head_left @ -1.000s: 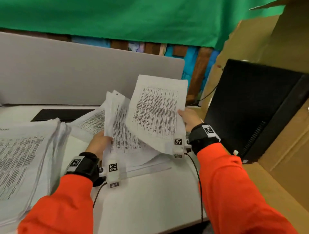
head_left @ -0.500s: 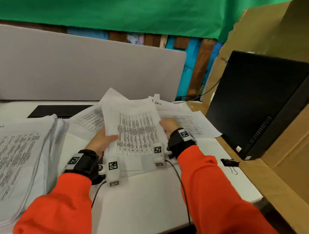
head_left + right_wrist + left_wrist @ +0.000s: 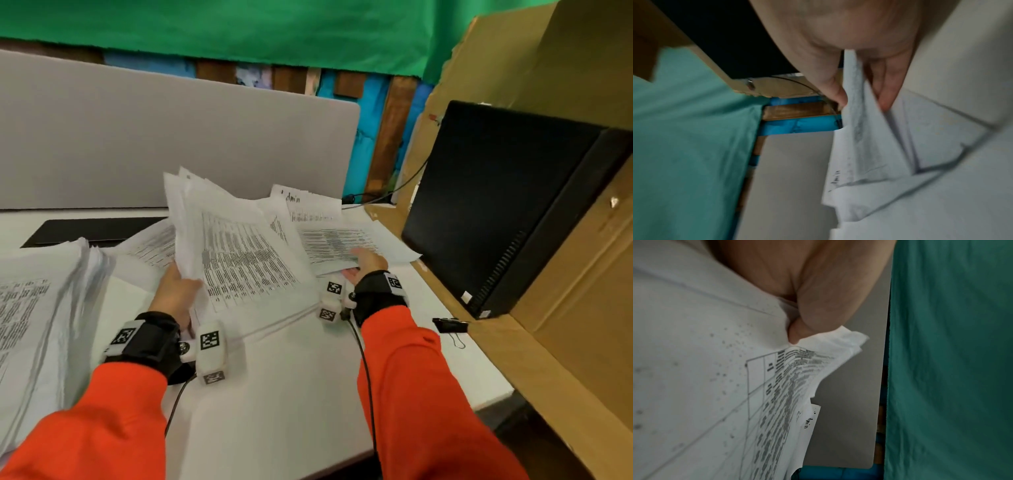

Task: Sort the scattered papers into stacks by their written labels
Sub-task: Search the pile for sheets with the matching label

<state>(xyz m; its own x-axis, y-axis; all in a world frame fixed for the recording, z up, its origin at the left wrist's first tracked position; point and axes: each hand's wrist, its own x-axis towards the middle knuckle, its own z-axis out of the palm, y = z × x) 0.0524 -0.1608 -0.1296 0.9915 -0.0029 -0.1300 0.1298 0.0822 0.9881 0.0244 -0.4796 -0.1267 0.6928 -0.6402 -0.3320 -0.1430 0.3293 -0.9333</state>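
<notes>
On the white desk [image 3: 291, 394] a tall stack [image 3: 37, 308] of sorted papers sits far left, same as half a second ago, while the bundle of papers [image 3: 239, 260] in the middle now tilts up on its left edge instead of lying flat. The left hand [image 3: 174, 294] pinches that bundle's edge between thumb and fingers. The right hand [image 3: 368, 262] has let go of it and slid right, and now pinches a sheet [image 3: 346, 243] from the loose pile beside the black computer case [image 3: 507, 202].
</notes>
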